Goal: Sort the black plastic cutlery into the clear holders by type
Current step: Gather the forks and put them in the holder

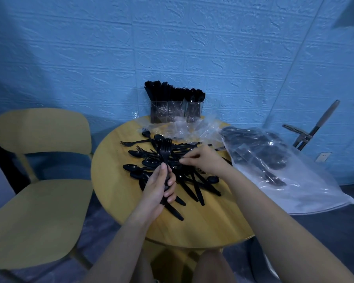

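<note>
A heap of black plastic cutlery (149,160), forks, spoons and knives mixed, lies on the round wooden table (119,193). My left hand (158,187) grips a small bunch of forks (165,149) upright, tines up, over the heap. My right hand (200,160) reaches into the heap from the right and pinches a thin black piece at its fingertips; which type it is I cannot tell. At the table's far edge stand the clear holders (175,111), side by side, filled with upright black cutlery.
A large clear plastic bag (284,170) with more black cutlery hangs over the table's right side. Crumpled clear wrap (184,127) lies before the holders. A yellow chair (39,193) stands left. A metal stand (309,135) leans by the blue wall at right.
</note>
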A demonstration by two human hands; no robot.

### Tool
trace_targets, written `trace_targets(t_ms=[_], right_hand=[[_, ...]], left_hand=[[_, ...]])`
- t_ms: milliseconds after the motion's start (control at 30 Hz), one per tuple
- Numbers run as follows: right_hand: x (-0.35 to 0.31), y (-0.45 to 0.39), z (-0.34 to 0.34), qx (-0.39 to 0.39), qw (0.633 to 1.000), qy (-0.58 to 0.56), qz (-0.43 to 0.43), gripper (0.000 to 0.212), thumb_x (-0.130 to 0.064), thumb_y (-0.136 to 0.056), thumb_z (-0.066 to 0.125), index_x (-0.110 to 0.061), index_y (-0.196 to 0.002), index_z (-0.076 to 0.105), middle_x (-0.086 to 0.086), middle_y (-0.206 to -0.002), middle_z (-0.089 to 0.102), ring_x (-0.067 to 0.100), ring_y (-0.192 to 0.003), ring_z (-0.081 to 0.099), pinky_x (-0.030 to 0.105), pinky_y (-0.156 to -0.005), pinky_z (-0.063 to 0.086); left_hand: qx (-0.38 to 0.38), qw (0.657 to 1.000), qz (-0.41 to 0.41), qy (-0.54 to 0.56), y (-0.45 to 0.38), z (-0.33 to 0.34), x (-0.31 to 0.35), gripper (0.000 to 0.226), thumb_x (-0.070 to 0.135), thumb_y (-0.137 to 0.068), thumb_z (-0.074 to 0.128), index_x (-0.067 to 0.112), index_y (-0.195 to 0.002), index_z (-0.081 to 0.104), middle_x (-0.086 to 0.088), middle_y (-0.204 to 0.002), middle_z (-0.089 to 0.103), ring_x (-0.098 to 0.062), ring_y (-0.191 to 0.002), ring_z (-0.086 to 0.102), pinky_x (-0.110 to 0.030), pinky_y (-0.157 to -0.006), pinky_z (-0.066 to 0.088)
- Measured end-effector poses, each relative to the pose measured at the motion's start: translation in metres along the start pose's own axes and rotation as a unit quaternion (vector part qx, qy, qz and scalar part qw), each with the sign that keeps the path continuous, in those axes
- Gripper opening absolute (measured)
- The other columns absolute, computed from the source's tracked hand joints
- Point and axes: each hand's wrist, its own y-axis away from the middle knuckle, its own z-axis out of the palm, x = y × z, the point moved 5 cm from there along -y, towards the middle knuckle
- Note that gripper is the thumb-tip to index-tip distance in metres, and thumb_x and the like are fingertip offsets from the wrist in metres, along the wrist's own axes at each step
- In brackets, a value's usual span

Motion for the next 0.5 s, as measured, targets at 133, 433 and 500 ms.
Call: trace_targets(t_ms=[133, 433, 500], right_hand=[[-0.007, 0.009, -0.028, 0.054, 0.991, -0.123, 0.02, 0.018, -0.031, -0.086, 0.067, -0.017, -0.096, 0.072, -0.015, -0.069, 0.06, -0.008, -0.054, 0.052, 0.012, -0.059, 0.036], [-0.042, 0.008, -0.011, 0.018, 0.987, -0.157, -0.037, 0.009, -0.021, -0.084, 0.071, -0.025, -0.079, 0.064, -0.006, -0.068, 0.068, 0.002, -0.059, 0.059, 0.018, -0.064, 0.047], [-0.043, 0.003, -0.007, 0.031, 0.995, -0.079, -0.045, 0.009, -0.024, -0.084, 0.07, -0.028, -0.079, 0.064, -0.008, -0.071, 0.066, 0.005, -0.065, 0.06, 0.025, -0.069, 0.05]], left_hand=[[0.006, 1.0, 0.015, -0.01, 0.0, 0.0, 0.001, 0.029, 0.041, -0.088, 0.041, 0.013, -0.082, 0.044, 0.004, -0.059, 0.043, -0.007, -0.043, 0.037, -0.02, -0.037, 0.036], [-0.008, 0.999, -0.024, 0.025, 0.003, 0.007, -0.002, 0.035, 0.037, -0.09, 0.043, 0.005, -0.102, 0.049, -0.01, -0.073, 0.065, -0.024, -0.057, 0.066, -0.031, -0.047, 0.053], [-0.007, 1.0, -0.028, 0.004, 0.004, 0.005, -0.002, 0.039, 0.041, -0.086, 0.044, 0.007, -0.105, 0.048, -0.01, -0.075, 0.065, -0.022, -0.052, 0.062, -0.029, -0.043, 0.051]])
